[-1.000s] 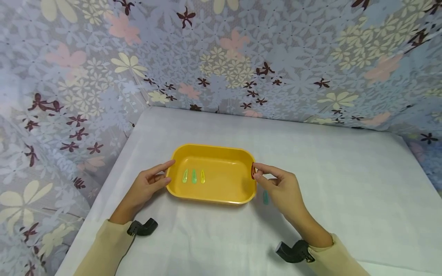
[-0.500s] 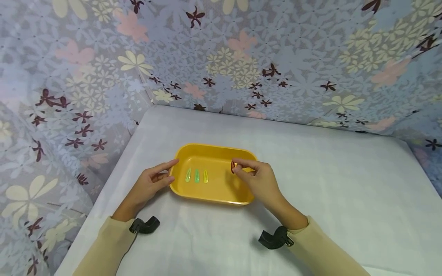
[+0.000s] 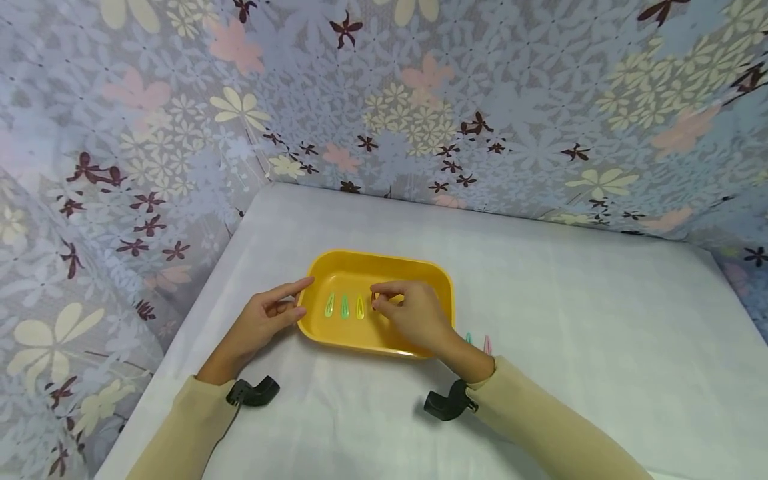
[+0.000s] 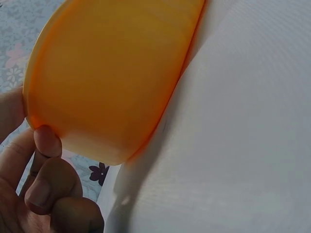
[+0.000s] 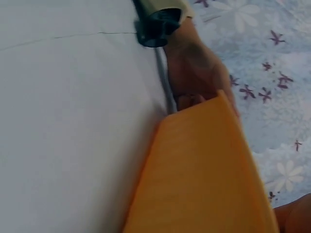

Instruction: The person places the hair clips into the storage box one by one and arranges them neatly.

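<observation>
My left hand holds the left end of a yellow plastic tray, fingers and thumb at its rim. In the left wrist view, curled fingers lie against the tray's outer wall. Over the tray, my right hand pinches a dark red snap hair clip between thumb and forefinger, to the right of three clips in a row: a light green clip, a green clip and a yellow clip. The right wrist view shows mostly the tray's outer side.
A teal clip and a pink clip lie on the white cloth right of the tray, near my right forearm. Flower-patterned fabric rises behind and to the left. Each wrist wears a black camera mount.
My right hand has carried the dark red clip leftward from the tray's right rim to beside the yellow clip. The pink clip has come into view. My left hand keeps its hold on the tray.
</observation>
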`<state>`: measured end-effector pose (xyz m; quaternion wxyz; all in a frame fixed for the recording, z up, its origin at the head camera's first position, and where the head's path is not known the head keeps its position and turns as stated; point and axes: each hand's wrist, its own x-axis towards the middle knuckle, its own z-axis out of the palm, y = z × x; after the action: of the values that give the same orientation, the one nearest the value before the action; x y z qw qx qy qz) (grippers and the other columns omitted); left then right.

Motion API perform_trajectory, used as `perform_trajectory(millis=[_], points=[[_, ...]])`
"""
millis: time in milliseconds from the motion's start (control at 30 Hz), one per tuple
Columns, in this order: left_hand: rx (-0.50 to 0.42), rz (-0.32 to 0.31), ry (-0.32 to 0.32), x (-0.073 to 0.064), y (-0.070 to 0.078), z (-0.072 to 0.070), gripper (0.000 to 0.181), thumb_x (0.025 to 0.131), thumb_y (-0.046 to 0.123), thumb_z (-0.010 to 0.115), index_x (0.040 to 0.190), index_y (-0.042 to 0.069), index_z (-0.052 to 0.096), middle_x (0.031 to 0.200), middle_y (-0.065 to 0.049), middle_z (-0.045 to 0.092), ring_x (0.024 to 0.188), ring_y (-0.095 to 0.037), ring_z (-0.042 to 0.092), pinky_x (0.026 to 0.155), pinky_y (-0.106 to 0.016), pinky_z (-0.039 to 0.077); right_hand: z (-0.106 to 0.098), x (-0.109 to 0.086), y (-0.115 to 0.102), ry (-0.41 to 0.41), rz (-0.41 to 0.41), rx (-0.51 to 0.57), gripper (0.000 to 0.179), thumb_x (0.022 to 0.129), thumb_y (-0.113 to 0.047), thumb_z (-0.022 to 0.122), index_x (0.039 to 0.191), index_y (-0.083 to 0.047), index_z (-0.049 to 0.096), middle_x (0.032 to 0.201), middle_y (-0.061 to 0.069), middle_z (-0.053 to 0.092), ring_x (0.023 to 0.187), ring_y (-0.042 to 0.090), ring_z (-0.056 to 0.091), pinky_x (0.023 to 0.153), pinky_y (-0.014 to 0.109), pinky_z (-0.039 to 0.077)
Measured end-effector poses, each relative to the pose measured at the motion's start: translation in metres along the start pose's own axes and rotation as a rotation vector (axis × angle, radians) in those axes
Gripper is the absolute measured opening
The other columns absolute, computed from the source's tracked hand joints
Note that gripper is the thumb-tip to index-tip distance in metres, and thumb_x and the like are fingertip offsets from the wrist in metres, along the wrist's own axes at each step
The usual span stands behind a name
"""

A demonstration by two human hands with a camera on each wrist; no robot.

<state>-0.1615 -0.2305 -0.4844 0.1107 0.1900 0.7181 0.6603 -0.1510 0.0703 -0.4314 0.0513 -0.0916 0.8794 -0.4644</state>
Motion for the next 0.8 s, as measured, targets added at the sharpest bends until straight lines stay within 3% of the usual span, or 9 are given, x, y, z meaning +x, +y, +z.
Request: perform_trajectory(millis=[167, 367, 633, 800], points=[[-0.007, 0.011, -0.014, 0.001, 0.001, 0.000, 0.052, 0.098, 0.002, 0.066, 0.148, 0.000, 0.051, 0.081, -0.002, 0.048, 0.064, -0.008, 0.041, 0.058, -0.021, 0.038, 0.008, 0.003, 0.002, -0.028, -0.003, -0.027, 0.020, 0.095, -0.010, 0.073, 0.114, -0.005, 0.078, 0.097, -0.004, 0.076, 0.058, 0.011, 0.052, 0.050, 0.022, 0.035], [-0.004, 0.020, -0.010, 0.001, 0.001, 0.000, 0.052, 0.098, 0.000, 0.066, 0.148, 0.000, 0.052, 0.082, -0.004, 0.048, 0.063, -0.008, 0.040, 0.057, -0.020, 0.038, 0.012, 0.010, 0.004, -0.033, -0.060, -0.108, 0.019, 0.092, -0.004, 0.073, 0.109, -0.002, 0.080, 0.104, 0.004, 0.077, 0.080, 0.012, 0.063, 0.067, 0.025, 0.048], [-0.008, 0.028, -0.008, -0.001, -0.002, 0.001, 0.051, 0.098, -0.001, 0.065, 0.148, 0.000, 0.052, 0.086, -0.006, 0.047, 0.063, -0.009, 0.040, 0.056, -0.022, 0.037, 0.014, 0.016, 0.006, -0.085, -0.015, -0.161, 0.019, 0.090, -0.003, 0.072, 0.107, -0.004, 0.081, 0.101, 0.002, 0.077, 0.078, 0.013, 0.059, 0.069, 0.026, 0.046], [0.002, 0.011, 0.001, 0.000, -0.001, 0.000, 0.051, 0.098, 0.000, 0.066, 0.148, 0.001, 0.053, 0.089, -0.008, 0.046, 0.064, -0.009, 0.040, 0.057, -0.021, 0.038, 0.014, 0.017, 0.006, -0.093, -0.018, -0.180, 0.018, 0.088, -0.004, 0.077, 0.106, -0.002, 0.080, 0.084, -0.002, 0.072, 0.074, 0.013, 0.057, 0.069, 0.026, 0.047]])
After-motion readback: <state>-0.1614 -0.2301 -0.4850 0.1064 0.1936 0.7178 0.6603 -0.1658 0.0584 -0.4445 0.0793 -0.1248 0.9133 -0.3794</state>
